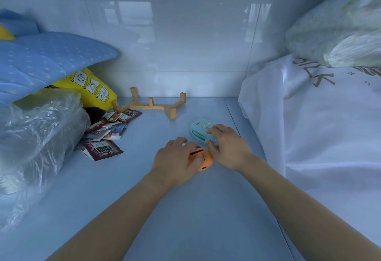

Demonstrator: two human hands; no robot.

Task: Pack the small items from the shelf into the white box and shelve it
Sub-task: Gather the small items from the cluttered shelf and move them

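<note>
Both your arms reach forward over the pale blue shelf (185, 209). Your left hand (175, 161) lies over the small orange item (204, 160), fingers curled across its top and left side so that it is gripped, with the item's right edge and a dark slot showing past your knuckles. Your right hand (226, 147) sits just beside it, fingers bent and spread, its fingertips resting on the teal device (201, 129); you are touching it, but whether you have closed around it cannot be told. The two items lie close together near the middle of the shelf. Behind them a wooden rack (152, 105) rests on the shelf by the white back wall. To the left, a scatter of tea sachets (103, 137) lies beside a clear plastic bag (37, 137) and a yellow bag (92, 89). A white cloth bundle (319, 126) fills the right side.
</note>
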